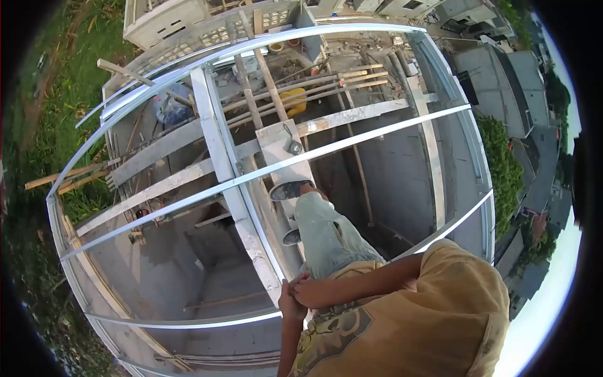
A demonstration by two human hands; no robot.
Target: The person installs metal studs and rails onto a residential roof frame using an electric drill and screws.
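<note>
My left hand (291, 305) and my right hand (307, 290) are together in front of my body, beside the end of a long metal channel (252, 221). Their fingers are bent, and what they hold, if anything, is too small to make out. Which of the two is on top is hard to tell. Both feet, in dark shoes (290, 190), stand on a narrow board (282, 151). A small dark object with a cord (294, 147) lies on that board ahead of the front shoe.
Long metal bars (352, 139) cross over open rooms far below. A concrete beam (248, 242) runs beside the channel. Wooden poles (364, 74) and a yellow object (293, 102) lie further ahead. Grass (56, 94) is at the left, roofs (496, 88) at the right.
</note>
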